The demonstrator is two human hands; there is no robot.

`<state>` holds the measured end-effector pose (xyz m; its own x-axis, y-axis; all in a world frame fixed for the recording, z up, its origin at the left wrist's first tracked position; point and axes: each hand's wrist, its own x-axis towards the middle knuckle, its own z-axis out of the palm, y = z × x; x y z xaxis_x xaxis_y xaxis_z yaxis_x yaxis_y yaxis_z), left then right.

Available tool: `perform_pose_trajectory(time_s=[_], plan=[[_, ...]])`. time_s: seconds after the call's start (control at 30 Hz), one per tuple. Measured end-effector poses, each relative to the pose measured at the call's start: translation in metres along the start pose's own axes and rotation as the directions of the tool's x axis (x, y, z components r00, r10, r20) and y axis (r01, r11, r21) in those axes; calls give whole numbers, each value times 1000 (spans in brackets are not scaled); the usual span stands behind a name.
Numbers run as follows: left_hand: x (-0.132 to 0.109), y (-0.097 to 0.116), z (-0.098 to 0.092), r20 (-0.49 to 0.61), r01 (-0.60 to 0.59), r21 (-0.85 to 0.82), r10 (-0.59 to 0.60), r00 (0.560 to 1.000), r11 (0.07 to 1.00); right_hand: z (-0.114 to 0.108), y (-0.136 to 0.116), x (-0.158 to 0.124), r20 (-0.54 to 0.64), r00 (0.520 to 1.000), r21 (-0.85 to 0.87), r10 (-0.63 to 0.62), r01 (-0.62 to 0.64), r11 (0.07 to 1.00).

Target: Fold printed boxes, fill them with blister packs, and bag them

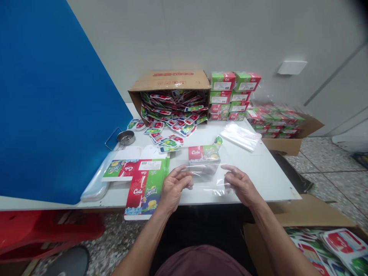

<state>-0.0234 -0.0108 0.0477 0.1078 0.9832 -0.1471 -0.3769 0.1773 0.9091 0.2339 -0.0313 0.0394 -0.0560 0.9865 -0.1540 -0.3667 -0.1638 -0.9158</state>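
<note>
A small red and green Cola/Sprite box [204, 154] stands on the white table [267, 172], inside a clear plastic bag [207, 180]. My left hand [173, 188] pinches the bag's near left edge with fingers curled. At the near right edge of the bag, my right hand [240, 184] holds it with thumb and fingers closed on the film. Both hands are just in front of the box.
Flat printed box blanks [142, 184] lie left of my hands. An open carton [172, 94] spills small printed packets [169, 132] at the back. Stacked finished boxes [232, 96], a pile of clear bags [240, 135], a metal cup [126, 137], a blue panel [48, 99] and floor cartons [324, 237] surround the table.
</note>
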Motion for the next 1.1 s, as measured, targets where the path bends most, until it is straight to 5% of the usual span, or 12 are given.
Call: perform_pose_trajectory(time_s=[0.5, 0.8, 0.9, 1.0, 1.03, 1.1], plan=[[-1, 1, -3, 65, 6, 79, -11, 998, 997, -1, 6, 8, -67, 997, -89, -25, 19, 996], [9, 11, 3, 119, 7, 147, -25, 993, 989, 13, -21, 3, -59, 987, -56, -151, 148, 987], [3, 24, 12, -89, -143, 473, 209, 974, 870, 25, -28, -6, -151, 943, -177, -297, 270, 947], [-21, 46, 32, -162, -327, 695, 582, 797, 640, 49, -27, -15, -205, 836, -398, -509, 404, 824], [-30, 54, 40, -108, -374, 671, 584, 804, 640, 59, -25, -16, -151, 811, -468, -565, 444, 764], [-43, 67, 55, 104, -393, 558, 408, 907, 731, 81, -20, -18, 38, 779, -565, -626, 534, 629]])
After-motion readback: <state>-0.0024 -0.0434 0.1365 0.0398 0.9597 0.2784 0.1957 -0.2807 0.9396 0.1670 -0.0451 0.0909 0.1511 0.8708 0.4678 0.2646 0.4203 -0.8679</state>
